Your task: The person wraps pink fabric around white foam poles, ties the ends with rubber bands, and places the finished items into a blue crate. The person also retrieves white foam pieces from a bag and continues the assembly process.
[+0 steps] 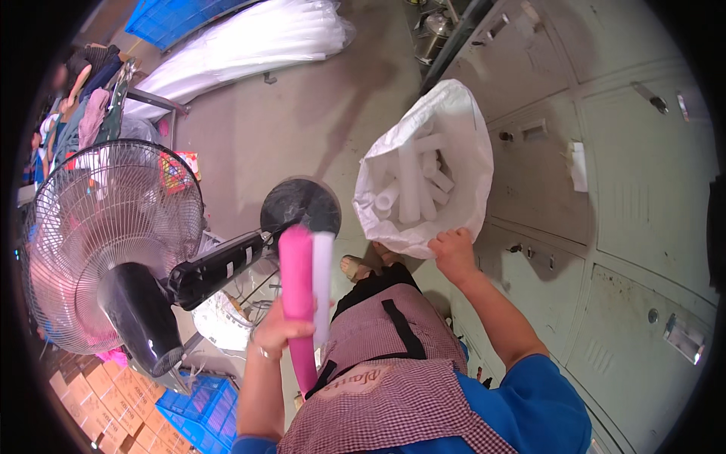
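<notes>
My left hand point(281, 327) is closed around a long pink tube point(297, 276), held upright in front of my apron. A white tube point(322, 276) stands close alongside it, and its far side is partly hidden by the pink one. On the right, my right hand point(455, 251) pinches the near rim of a white woven sack point(476, 163). The sack's mouth gapes toward me. Inside lie several white foam-like tubes point(409, 181), jumbled at different angles, some showing hollow ends.
A black standing fan point(128, 295) with a round base point(321, 204) is at my left. Grey metal lockers point(643, 197) line the right side. Long white wrapped bundles point(249, 49) lie at the back. A blue crate point(198, 412) and cardboard boxes point(113, 405) are at lower left.
</notes>
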`<act>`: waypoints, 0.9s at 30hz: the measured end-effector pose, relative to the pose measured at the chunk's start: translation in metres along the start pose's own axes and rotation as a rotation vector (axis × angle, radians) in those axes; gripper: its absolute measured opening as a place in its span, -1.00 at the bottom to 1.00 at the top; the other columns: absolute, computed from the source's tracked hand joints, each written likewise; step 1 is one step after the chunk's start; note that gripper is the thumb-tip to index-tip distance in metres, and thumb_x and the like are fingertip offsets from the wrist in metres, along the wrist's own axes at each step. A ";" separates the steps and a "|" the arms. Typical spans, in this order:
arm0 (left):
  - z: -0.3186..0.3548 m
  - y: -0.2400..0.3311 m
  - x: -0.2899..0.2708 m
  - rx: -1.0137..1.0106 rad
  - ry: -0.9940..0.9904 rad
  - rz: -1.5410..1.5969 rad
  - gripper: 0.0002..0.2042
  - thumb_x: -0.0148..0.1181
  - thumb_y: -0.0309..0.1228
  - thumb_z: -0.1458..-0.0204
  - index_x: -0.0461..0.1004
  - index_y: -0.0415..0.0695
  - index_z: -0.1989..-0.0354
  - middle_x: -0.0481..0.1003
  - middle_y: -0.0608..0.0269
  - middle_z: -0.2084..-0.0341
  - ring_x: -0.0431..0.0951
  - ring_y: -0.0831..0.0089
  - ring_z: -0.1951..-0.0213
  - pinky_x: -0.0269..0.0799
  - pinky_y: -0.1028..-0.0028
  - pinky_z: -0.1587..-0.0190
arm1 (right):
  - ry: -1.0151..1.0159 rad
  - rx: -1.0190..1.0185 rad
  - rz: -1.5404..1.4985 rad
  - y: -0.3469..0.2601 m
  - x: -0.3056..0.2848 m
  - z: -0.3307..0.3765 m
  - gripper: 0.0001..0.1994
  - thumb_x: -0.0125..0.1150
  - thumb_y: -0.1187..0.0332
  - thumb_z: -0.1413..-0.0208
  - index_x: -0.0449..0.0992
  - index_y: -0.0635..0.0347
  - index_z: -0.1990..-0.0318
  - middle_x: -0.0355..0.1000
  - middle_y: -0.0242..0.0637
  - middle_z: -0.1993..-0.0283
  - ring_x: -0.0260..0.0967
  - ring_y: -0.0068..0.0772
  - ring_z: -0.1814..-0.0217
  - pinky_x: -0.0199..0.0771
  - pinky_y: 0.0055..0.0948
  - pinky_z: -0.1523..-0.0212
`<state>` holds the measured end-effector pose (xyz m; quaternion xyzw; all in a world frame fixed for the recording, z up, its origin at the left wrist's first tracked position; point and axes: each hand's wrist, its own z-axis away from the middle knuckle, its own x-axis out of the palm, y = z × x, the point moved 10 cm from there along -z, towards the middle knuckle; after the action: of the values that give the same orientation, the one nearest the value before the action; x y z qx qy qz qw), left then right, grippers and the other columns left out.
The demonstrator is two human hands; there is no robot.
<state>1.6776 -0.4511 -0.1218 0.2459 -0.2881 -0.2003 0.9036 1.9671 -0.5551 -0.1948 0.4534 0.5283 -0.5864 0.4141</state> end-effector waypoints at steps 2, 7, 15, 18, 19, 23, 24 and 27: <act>-0.040 0.020 0.042 -0.032 -0.110 -0.016 -0.40 0.43 -0.41 0.41 0.39 -0.25 0.07 0.46 0.17 0.17 0.51 0.23 0.02 0.44 0.33 -0.02 | 0.015 0.010 -0.016 0.002 -0.003 0.015 -0.95 0.16 0.45 0.21 0.47 0.02 0.55 0.36 -0.38 0.50 0.36 -0.30 0.36 0.22 -0.25 0.22; -0.125 0.036 0.137 -0.073 -0.289 -0.150 -0.48 0.35 -0.45 0.26 0.39 -0.22 0.02 0.45 0.28 0.22 0.48 0.44 0.20 0.42 0.43 0.06 | 0.018 0.045 -0.031 0.003 -0.005 0.028 -0.90 0.19 0.47 0.28 0.48 0.02 0.52 0.36 -0.39 0.49 0.36 -0.29 0.34 0.22 -0.26 0.22; -0.166 0.057 0.062 0.339 0.468 -0.901 -0.52 0.45 -0.31 0.22 0.40 -0.21 0.14 0.50 0.07 0.25 0.56 0.25 0.29 0.50 0.28 0.19 | -0.004 0.026 -0.070 -0.003 0.004 0.048 -0.94 0.16 0.46 0.24 0.47 0.04 0.53 0.36 -0.35 0.48 0.35 -0.27 0.32 0.22 -0.25 0.19; -0.172 0.046 0.050 0.225 0.780 -1.162 -0.44 0.49 -0.18 0.31 0.35 -0.16 0.18 0.50 -0.05 0.19 0.55 0.00 0.13 0.47 0.18 0.12 | -0.027 -0.005 -0.088 -0.013 0.004 0.057 -0.97 0.13 0.42 0.17 0.48 0.05 0.51 0.38 -0.33 0.45 0.37 -0.26 0.29 0.23 -0.25 0.15; -0.178 0.034 0.048 0.180 0.835 -1.179 -0.50 0.47 -0.23 0.29 0.37 -0.18 0.22 0.53 -0.04 0.24 0.57 0.01 0.16 0.48 0.20 0.15 | -0.041 -0.024 -0.101 -0.017 0.004 0.061 -0.96 0.11 0.40 0.14 0.49 0.06 0.49 0.39 -0.33 0.44 0.38 -0.26 0.28 0.23 -0.25 0.14; -0.190 0.011 0.024 0.197 0.892 -0.968 -0.67 0.34 -0.35 0.22 0.39 -0.17 0.29 0.56 -0.05 0.33 0.58 -0.03 0.24 0.49 0.20 0.18 | 0.005 0.074 -0.161 0.007 -0.011 0.077 -0.87 0.12 0.46 0.14 0.54 0.04 0.40 0.35 -0.30 0.45 0.38 -0.16 0.35 0.30 -0.17 0.26; -0.185 0.011 0.019 0.285 0.905 -0.904 -0.68 0.32 -0.38 0.22 0.39 -0.17 0.29 0.56 -0.05 0.35 0.59 -0.03 0.26 0.49 0.21 0.19 | 0.016 0.175 -0.159 0.025 -0.022 0.077 -0.83 0.12 0.47 0.15 0.56 0.02 0.36 0.35 -0.29 0.45 0.37 -0.13 0.37 0.32 -0.14 0.29; -0.122 0.045 0.025 0.528 0.873 -0.763 -0.63 0.27 -0.38 0.23 0.40 -0.11 0.18 0.56 -0.07 0.37 0.57 -0.08 0.25 0.46 0.11 0.18 | 0.053 0.300 -0.236 0.023 -0.084 0.057 -0.71 0.11 0.54 0.15 0.60 -0.01 0.25 0.37 -0.23 0.42 0.42 -0.07 0.35 0.39 -0.13 0.33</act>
<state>1.7818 -0.3875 -0.1725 0.6048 0.1749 -0.3115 0.7118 2.0045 -0.6138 -0.1169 0.4603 0.4953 -0.6908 0.2560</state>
